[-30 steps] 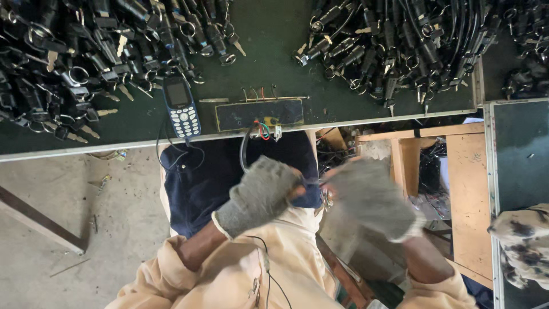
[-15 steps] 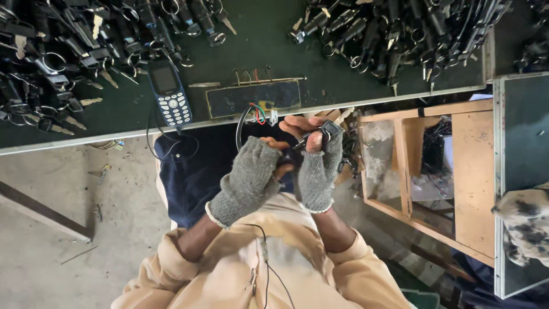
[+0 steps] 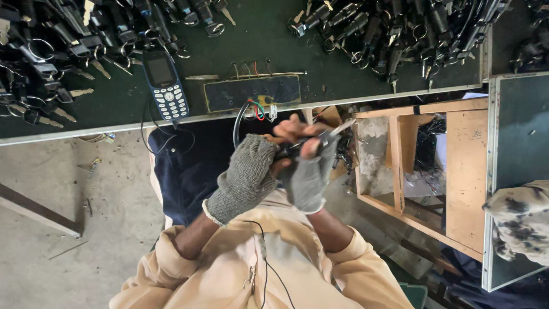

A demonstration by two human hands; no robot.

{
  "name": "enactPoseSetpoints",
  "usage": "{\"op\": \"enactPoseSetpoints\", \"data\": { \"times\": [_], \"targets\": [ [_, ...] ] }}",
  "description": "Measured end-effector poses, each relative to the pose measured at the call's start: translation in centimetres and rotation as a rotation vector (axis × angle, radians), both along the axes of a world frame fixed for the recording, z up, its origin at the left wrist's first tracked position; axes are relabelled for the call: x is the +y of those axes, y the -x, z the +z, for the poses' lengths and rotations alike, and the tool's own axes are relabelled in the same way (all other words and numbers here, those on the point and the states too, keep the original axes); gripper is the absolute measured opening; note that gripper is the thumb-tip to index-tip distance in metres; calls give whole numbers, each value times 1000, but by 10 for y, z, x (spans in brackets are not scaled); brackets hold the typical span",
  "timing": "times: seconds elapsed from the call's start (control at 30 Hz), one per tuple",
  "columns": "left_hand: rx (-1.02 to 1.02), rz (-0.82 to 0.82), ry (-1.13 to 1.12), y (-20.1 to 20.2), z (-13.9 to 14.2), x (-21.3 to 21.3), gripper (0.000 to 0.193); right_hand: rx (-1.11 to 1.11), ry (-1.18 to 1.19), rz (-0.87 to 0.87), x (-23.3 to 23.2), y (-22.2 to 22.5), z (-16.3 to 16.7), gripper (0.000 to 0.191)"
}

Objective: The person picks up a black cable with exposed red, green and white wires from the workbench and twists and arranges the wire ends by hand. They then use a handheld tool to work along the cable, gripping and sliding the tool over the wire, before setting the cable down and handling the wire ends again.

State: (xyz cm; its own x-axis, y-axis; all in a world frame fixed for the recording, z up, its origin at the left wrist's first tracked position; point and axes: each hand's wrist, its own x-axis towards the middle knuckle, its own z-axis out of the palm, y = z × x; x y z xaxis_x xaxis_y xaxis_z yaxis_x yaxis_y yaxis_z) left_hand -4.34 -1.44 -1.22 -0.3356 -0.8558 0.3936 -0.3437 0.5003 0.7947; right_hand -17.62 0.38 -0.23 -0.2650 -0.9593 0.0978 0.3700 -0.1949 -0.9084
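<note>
Both hands wear grey fingerless knit gloves and meet just below the green table's front edge. My left hand grips a black cable end with coloured wires curling up toward the table. My right hand pinches a small metal tool whose shiny tip points up and right, pressed against the part held between both hands. The part itself is mostly hidden by my fingers.
On the table lie a blue keypad phone, a dark flat board with wire hooks, and heaps of black key-switch assemblies at left and right. A wooden crate stands at right, a spotted cloth beyond it.
My hands have come together from lower right up to the table edge, and the view has shifted slightly. The right hand now sits tight against the left.
</note>
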Motion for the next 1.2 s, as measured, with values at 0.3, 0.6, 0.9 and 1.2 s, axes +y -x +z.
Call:
{"op": "enactPoseSetpoints", "data": {
  "times": [0.3,0.6,0.9,1.2],
  "targets": [
    [-375,121,172,5,-5,1,37,383,-101,179,-4,10,6,30],
    [-444,-6,97,7,15,15,36,457,-254,129,1,11,60,39],
    [-272,-159,387,1,35,27,48,546,127,-138,17,78,143,53],
    [57,-542,-70,-15,61,33,53,1802,-505,386,5,100,192,50]
  ]
}}
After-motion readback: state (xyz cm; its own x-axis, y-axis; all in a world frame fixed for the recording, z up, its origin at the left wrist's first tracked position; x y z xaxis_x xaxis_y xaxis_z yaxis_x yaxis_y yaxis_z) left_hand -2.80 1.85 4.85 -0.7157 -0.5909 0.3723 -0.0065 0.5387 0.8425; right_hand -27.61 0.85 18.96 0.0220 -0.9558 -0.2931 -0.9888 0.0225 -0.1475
